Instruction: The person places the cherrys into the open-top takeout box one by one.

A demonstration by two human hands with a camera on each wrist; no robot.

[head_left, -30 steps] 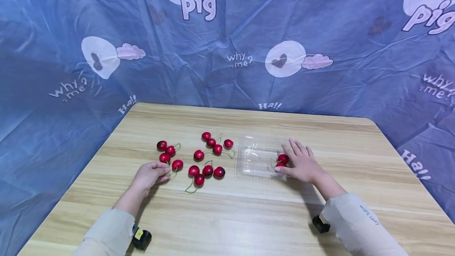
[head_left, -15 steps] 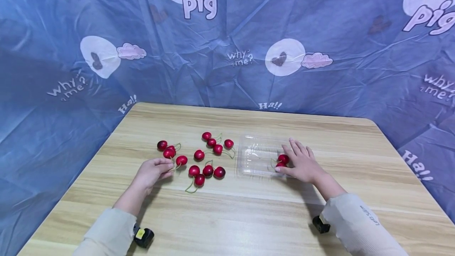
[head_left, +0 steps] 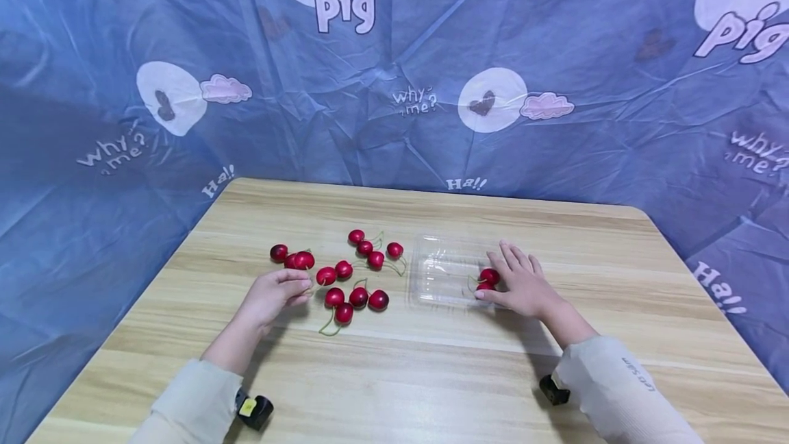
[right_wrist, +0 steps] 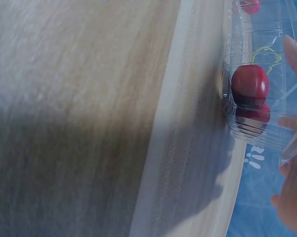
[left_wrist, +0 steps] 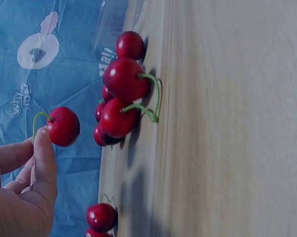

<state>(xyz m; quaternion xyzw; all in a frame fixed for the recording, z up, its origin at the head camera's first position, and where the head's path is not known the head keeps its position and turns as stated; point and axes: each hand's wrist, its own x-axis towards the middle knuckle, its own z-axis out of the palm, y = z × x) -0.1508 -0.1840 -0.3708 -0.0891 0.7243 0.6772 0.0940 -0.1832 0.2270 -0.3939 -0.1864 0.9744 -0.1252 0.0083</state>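
Observation:
My left hand (head_left: 275, 297) pinches a green stem between thumb and fingertips. From it hang two glossy red cherries (head_left: 326, 275), held up over others on the table; in the left wrist view one such cherry (left_wrist: 63, 127) shows beside the thumb. On the right, my right hand (head_left: 522, 284) rests with spread, fairly straight fingers over the right end of a clear plastic box (head_left: 431, 269). Inside that box, close to the thumb, lie two cherries (right_wrist: 250, 86) with green stems. The box's right end is partly hidden under the hand.
Several loose cherries (head_left: 359, 297) with stems lie between the left hand and the box. More cherries (head_left: 365, 248) lie behind them, and a dark one (head_left: 279, 253) at far left. A blue printed cloth (head_left: 345, 129) hangs behind the wooden table (head_left: 394, 375).
The left hand has moved right and slightly away from the body, carrying the pair of cherries by the stem. The right hand and the box have stayed in place.

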